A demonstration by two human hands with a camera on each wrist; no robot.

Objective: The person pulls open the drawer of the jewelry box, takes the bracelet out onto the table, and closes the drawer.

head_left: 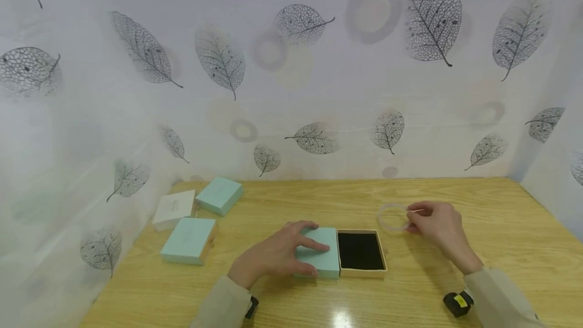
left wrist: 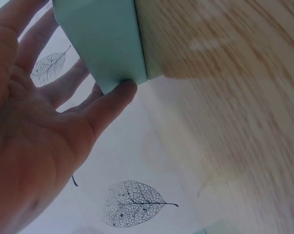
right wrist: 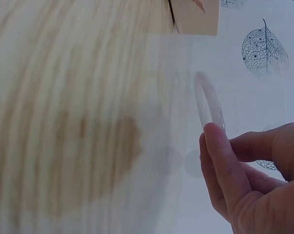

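My left hand (head_left: 282, 252) spans a pale teal box lid (head_left: 329, 252), with its thumb at the near edge and the other fingers spread across the top and far side. In the left wrist view the thumb presses against the side of the lid (left wrist: 105, 44). Touching the lid's right side is an open box base (head_left: 363, 273) with a black insert (head_left: 361, 250). To the right, my right hand (head_left: 439, 224) pinches a translucent whitish bangle (head_left: 384, 223) by its edge between thumb and fingers. The bangle (right wrist: 208, 100) is held upright in the right wrist view.
Toward the left of the wooden table (head_left: 291, 308) lie a white box (head_left: 175, 207), a teal box (head_left: 220, 194) behind and another teal box (head_left: 188, 239) in front. A pale leaf-patterned sheet (head_left: 291, 90) rises behind the table and along its sides.
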